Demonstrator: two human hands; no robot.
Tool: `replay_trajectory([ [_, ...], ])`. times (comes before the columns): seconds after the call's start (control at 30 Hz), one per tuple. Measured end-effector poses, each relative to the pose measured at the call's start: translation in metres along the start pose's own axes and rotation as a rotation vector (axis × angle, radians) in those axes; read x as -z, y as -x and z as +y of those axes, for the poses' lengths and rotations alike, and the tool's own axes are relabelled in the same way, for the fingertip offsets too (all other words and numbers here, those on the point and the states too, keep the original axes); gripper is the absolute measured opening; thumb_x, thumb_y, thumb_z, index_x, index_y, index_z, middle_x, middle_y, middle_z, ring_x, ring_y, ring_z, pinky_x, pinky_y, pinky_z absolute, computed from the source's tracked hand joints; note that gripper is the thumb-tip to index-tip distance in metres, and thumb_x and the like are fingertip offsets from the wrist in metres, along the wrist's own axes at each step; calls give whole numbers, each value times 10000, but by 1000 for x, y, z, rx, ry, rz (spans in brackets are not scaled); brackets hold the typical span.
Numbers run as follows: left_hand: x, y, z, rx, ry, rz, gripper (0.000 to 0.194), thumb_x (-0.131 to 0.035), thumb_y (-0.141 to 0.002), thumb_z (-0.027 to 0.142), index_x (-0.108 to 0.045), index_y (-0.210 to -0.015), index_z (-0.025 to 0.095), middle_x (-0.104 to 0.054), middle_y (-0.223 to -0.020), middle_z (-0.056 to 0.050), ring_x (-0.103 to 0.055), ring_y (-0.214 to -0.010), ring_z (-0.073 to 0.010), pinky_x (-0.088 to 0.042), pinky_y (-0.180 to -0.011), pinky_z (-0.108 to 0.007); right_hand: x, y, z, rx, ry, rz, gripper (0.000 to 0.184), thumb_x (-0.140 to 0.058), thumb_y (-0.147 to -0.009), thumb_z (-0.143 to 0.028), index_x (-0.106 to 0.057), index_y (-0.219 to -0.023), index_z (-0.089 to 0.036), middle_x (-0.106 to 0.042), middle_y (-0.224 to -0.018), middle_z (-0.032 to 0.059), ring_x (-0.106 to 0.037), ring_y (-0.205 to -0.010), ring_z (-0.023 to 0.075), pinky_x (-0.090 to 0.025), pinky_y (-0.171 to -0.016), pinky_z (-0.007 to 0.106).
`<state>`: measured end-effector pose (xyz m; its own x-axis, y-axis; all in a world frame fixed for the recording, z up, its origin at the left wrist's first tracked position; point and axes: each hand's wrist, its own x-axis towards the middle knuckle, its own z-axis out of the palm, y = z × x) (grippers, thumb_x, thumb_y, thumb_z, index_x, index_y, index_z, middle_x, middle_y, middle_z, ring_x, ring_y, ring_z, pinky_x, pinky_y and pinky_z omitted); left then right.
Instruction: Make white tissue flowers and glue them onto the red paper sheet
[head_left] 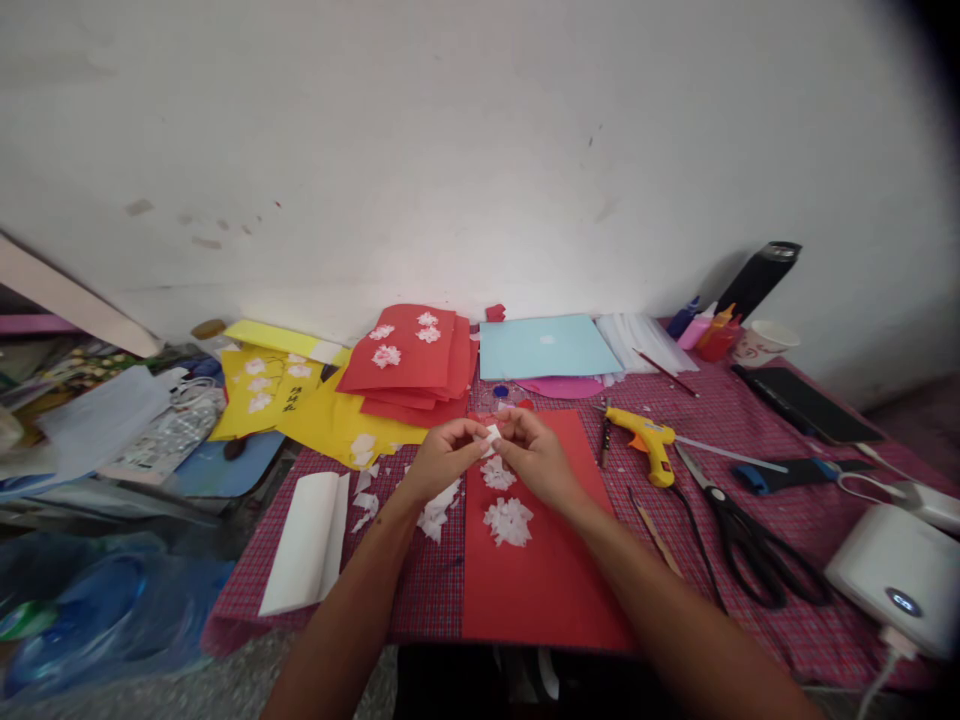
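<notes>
Between my left hand (448,455) and my right hand (534,452), a small piece of white paper (492,436) is pinched by the fingertips of both. They hover over the far part of a red paper sheet (547,590). On that sheet sits a ruffled white paper flower (508,521), with a second white flower (498,474) just beyond it, partly under my fingers. Torn white paper scraps (439,512) lie beside the sheet, below my left wrist. Further left stands a folded stack of white paper (301,545).
A yellow glue gun (651,440), black-handled scissors (757,550) and a wooden stick (658,538) lie to the right. Red cards with flowers (409,350) are stacked behind. Paint bottles (705,328), a paper cup (765,342), a phone (814,402) and a white power bank (896,575) line the right side.
</notes>
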<state>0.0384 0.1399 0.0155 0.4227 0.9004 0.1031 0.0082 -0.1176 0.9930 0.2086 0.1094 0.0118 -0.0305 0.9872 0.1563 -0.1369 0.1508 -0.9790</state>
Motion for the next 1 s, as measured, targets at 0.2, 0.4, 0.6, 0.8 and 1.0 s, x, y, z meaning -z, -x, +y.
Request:
replay_trajectory([
  [0.2, -1, -1, 2, -49, -44, 34, 176, -722, -818, 323, -699, -852, 152, -661, -810, -5, -567, -742, -120, -441, -714, -234, -1, 3, -1, 80, 19, 76, 183, -658, -818, -257, -478, -804, -234, -469, -634, -85, -439, -488, 92, -365, -477, 229],
  [0.4, 0, -3, -1, -59, -17, 99, 146, -720, -804, 300, -688, -822, 158, -667, -837, -13, -572, -768, -130, -444, -735, -245, 3, 2, 7, 101, 216, 77, 80, -603, -842, -264, -656, -835, -204, -549, -628, -34, -481, -516, 122, -384, -496, 250],
  [0.6, 0, -3, -3, -8, 13, 130, 184, -738, -780, 322, -686, -842, 157, -637, -763, -2, -544, -685, -121, -430, -671, -242, 4, 2, 11, 101, 323, 117, 144, -584, -847, -259, -710, -882, -200, -611, -666, -3, -527, -559, 143, -415, -529, 259],
  [0.8, -1, -1, 1, -90, 9, 69, 198, -754, -795, 320, -640, -772, 160, -633, -830, -10, -557, -759, -121, -443, -724, -235, 3, 4, 4, 121, 302, 87, 136, -632, -846, -294, -710, -887, -191, -628, -718, 9, -517, -590, 140, -416, -547, 258],
  [1.0, -4, 1, 3, -130, -4, 19, 179, -750, -814, 307, -647, -815, 160, -633, -879, -17, -581, -805, -126, -458, -758, -241, 3, 5, -2, 139, 243, 36, 171, -688, -832, -342, -702, -896, -184, -654, -787, 24, -531, -652, 148, -426, -595, 267],
])
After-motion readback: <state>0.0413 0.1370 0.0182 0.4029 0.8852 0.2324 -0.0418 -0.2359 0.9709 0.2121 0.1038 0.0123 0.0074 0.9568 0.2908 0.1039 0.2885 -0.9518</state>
